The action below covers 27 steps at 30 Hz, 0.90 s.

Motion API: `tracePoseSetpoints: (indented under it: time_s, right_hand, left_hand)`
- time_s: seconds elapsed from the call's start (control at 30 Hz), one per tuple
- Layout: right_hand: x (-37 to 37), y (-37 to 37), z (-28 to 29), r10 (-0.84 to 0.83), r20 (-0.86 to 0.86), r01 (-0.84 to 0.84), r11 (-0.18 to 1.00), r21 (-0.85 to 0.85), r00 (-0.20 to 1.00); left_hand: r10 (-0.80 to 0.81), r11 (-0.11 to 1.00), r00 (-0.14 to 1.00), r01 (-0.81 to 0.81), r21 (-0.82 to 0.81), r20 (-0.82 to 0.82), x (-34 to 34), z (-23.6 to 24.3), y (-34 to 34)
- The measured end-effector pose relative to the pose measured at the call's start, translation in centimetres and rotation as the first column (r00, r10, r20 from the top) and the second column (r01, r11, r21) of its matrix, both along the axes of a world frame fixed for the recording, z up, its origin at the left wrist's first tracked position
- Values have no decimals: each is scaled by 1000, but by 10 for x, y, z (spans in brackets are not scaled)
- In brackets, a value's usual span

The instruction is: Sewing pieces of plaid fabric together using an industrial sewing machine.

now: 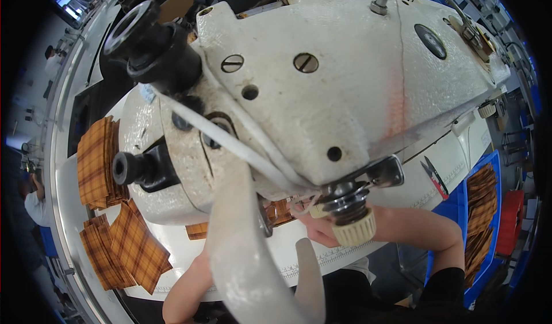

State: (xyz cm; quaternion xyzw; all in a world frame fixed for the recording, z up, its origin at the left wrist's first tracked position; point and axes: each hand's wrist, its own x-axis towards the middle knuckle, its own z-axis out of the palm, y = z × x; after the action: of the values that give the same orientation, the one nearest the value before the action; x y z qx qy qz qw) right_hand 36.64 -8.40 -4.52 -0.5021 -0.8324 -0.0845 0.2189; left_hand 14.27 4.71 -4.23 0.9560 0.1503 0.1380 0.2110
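Observation:
A large white sewing machine fills the middle of the view and hides most of my hands. Under its head, pieces of orange-brown plaid cloth show on the white bed. My right hand is beside the cloth at the needle area, partly behind the cream tension knob; how its fingers are set is hidden. On the left, my forearm reaches in behind the pale curved lever, which covers my left hand.
Stacks of plaid cloth and more plaid pieces lie at the left of the table. Thread snips rest on the right. A blue bin beside the table holds more plaid pieces. People sit or stand far left.

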Motion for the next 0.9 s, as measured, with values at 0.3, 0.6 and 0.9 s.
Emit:
tracePoseSetpoints:
  time_s: [0.3, 0.6, 0.9]
  right_hand:
    - [-9, -2, -6, 52, 18, -51, 997, -61, 998]
    - [-10, -3, -3, 45, -75, -49, 998, -40, 996]
    - [-1, 7, -1, 20, -29, -21, 999, -36, 999]
  left_hand:
    - [217, 976, 951, -212, 45, -219, -61, -6, 31]
    - [27, 980, 999, -17, -196, 46, -9, 6, -4]
    - [-99, 974, 993, 82, -212, -70, -3, -6, 9]
